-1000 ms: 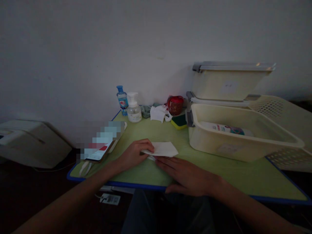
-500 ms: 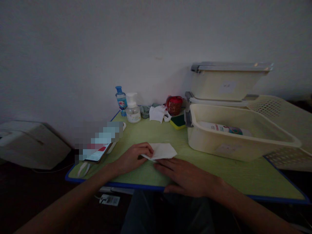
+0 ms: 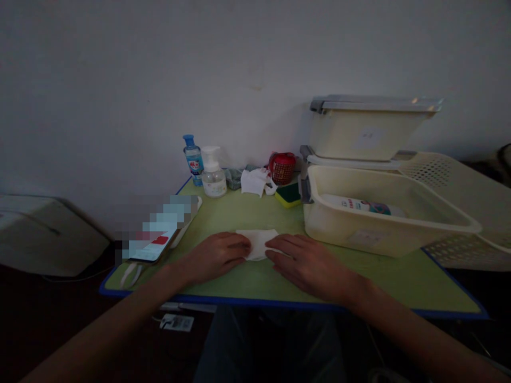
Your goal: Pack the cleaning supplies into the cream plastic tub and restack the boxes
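1. Left hand [image 3: 217, 256] and right hand [image 3: 313, 263] hide parts of the white sheet [image 3: 258, 243].
2. Pixelation covers much of the phone [image 3: 148, 252] near the table's [image 3: 235, 213] left edge.
3. The open bin's [image 3: 331, 226] label [image 3: 365, 238], possibly printed, is unreadable.
4. Picture's right edge cuts the basket [image 3: 463, 183].

The single head-worn view looks forward and down over the tabletop [image 3: 239, 287] toward the wall [image 3: 239, 69].

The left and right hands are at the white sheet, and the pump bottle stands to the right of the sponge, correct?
Not quite: the head view shows the pump bottle to the left of the sponge. The left hand and right hand are at the white sheet, as you say.
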A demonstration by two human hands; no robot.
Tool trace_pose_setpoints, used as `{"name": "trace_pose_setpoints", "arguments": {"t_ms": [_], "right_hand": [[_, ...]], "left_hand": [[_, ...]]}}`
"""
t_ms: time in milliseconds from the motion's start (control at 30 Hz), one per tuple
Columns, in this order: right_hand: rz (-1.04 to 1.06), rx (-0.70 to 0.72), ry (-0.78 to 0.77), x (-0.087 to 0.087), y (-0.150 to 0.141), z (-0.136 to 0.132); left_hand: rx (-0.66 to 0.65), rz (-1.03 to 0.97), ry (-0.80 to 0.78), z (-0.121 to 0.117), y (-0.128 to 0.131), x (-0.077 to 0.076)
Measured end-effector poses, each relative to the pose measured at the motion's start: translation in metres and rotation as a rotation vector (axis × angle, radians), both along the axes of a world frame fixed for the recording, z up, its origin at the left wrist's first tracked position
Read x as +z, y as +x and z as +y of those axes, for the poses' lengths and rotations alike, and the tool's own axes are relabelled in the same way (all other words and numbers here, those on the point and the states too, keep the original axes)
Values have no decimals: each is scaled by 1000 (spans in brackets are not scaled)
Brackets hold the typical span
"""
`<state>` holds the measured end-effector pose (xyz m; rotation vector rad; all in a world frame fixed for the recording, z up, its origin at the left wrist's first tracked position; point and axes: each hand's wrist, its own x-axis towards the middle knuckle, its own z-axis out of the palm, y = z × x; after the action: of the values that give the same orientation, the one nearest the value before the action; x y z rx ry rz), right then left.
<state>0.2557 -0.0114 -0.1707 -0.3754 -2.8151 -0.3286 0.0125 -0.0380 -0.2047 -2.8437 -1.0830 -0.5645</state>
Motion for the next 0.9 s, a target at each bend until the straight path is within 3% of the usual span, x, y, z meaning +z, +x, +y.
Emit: {"name": "trace_pose_setpoints", "arguments": {"t_ms": [233,567,733,900], "right_hand": [[-22,-118,-45,-18,-11,13],[72,-168,-57,-16,-15,13],[30,-87,-38,-24,-13,11],[-82,-128,-70,-23,-14,10]], "left_hand": [[-70,63,236,0,-3,4],[-121,184,445,2,2,23],[-106,256,444,0,-2,8],[-20,209,339,-6,-2,-2]]}}
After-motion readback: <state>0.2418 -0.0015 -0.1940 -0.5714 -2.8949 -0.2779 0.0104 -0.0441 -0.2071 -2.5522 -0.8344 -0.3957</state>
